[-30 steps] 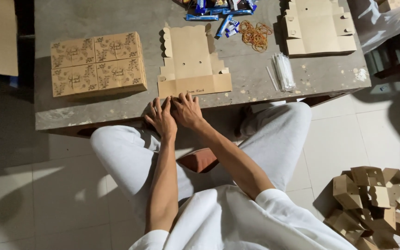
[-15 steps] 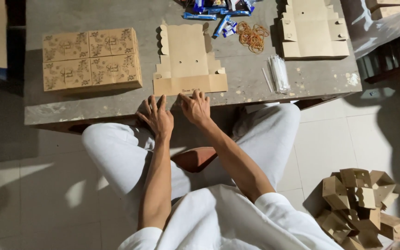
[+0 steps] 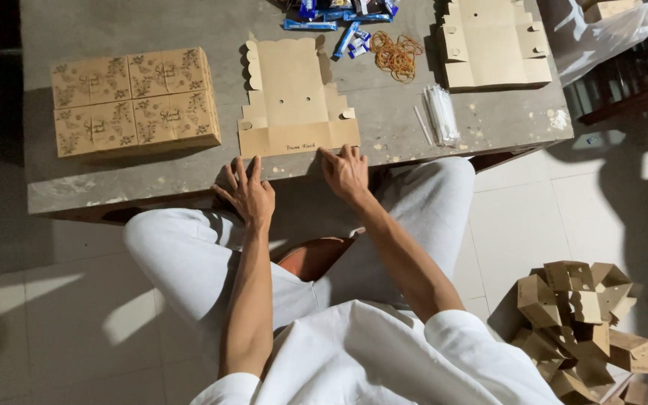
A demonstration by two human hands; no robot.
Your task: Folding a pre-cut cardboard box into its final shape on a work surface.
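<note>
Your left hand (image 3: 247,196) rests spread flat on the counter (image 3: 151,176) near edge, while your right hand (image 3: 345,172), fingers open, touches the flat box blank (image 3: 294,101) lying at mid-front edge.

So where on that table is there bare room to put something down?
Bare patches: between the printed boxes and the flat carton stack, and the table's near-left edge. The far middle is crowded with blue packets and rubber bands.

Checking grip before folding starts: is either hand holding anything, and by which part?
Nothing is gripped. The right hand fingertips touch the flat cardboard box blank's near edge; the left hand rests on the table.
</note>
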